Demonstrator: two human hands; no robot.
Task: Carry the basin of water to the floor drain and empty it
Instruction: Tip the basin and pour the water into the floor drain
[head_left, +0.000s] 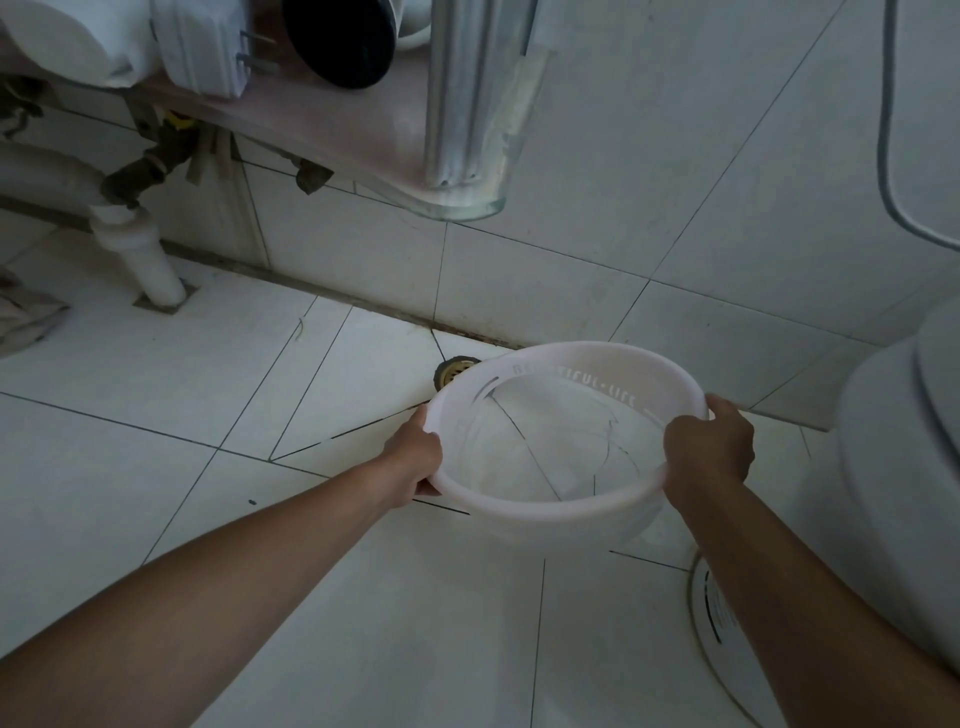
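Both hands grip one white see-through basin (545, 522). The left hand (415, 460) is curled round the rim's left side, fingers tucked under and out of sight. The right hand (709, 447) is curled over the rim's right side, its fingertips hidden behind the wall. The basin sits between the two grips, mouth up, above the tile floor (156, 389).

Contents: floor lines show through the bottom and look bent, as through clear water; the water level is hard to make out. Raised letters run along the far inner wall, only partly readable.

The floor drain (453, 370) is just beyond the left grip, at the foot of the wall, with its right part covered by the basin's far rim.

Right of the right grip is a toilet (893, 467), cut off by the frame edge. Under the right forearm is a round white labelled thing (719, 623), mostly hidden, identity unclear.

Far up and left of the left grip is a white pipe (140, 254) entering the floor. Above it is a shelf (311, 119) with a black round item (337, 41), top cut off.
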